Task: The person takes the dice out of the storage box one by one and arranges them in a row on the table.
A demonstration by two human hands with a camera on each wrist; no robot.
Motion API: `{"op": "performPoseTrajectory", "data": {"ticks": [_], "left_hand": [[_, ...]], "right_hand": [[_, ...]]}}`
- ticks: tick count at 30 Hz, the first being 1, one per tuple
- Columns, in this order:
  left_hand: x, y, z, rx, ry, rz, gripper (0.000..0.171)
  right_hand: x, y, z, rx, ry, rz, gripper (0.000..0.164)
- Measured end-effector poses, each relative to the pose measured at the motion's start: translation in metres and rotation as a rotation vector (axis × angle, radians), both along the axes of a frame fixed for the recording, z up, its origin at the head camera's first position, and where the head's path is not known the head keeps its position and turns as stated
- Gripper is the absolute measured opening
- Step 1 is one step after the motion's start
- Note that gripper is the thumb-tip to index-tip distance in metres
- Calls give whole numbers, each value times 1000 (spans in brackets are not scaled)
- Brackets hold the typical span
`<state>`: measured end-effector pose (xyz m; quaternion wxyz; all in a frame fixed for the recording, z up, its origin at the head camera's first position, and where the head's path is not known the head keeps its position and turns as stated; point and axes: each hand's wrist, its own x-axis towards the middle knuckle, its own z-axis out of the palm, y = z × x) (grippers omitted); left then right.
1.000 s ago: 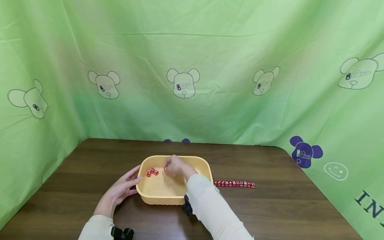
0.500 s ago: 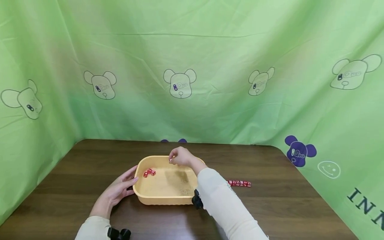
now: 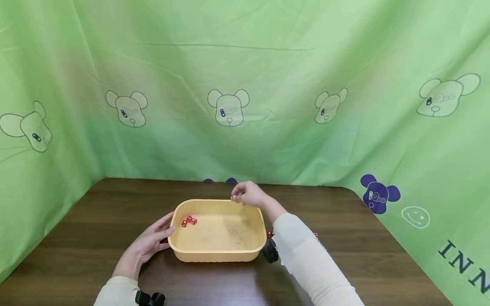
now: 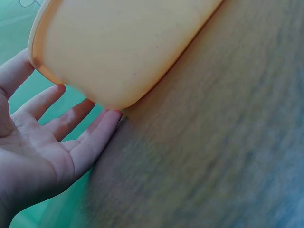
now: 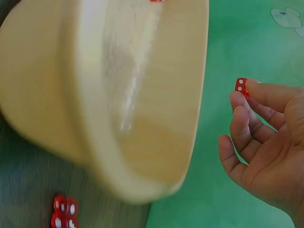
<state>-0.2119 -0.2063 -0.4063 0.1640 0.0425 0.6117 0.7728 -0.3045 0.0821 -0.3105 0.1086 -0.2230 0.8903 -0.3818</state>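
A shallow yellow plastic basin (image 3: 216, 256) sits on the brown table. My left hand (image 3: 150, 241) rests against its left end; in the left wrist view the spread fingers (image 4: 71, 118) touch the outer wall. Between thumb and index finger, my right hand (image 3: 252, 196) pinches a red die (image 5: 241, 86) with white pips, above the basin's far rim toward the right. Inside the basin, near its left end, 3 red dice (image 3: 189, 220) lie close together.
Right of the basin a row of red dice (image 3: 270, 234) lies on the table (image 3: 115, 212), mostly hidden behind the right sleeve (image 3: 302, 250). A green printed curtain (image 3: 229, 148) hangs around the table's back and sides.
The right hand has lifted the die from the basin floor and carried it up and right to the far rim. The left hand stays at the basin's left end.
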Motion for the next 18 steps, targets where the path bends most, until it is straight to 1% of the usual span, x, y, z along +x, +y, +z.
{"op": "performPoseTrajectory", "data": {"ticks": [6, 11, 18], "left_hand": [[0, 0, -1, -6, 6, 3, 62], [0, 1, 0, -6, -3, 10, 61], [1, 1, 1, -3, -12, 17, 61]], "right_hand": [[0, 29, 2, -15, 30, -21, 6], [2, 55, 2, -29, 50, -32, 7], [3, 92, -4, 14, 147, -36, 6]]}}
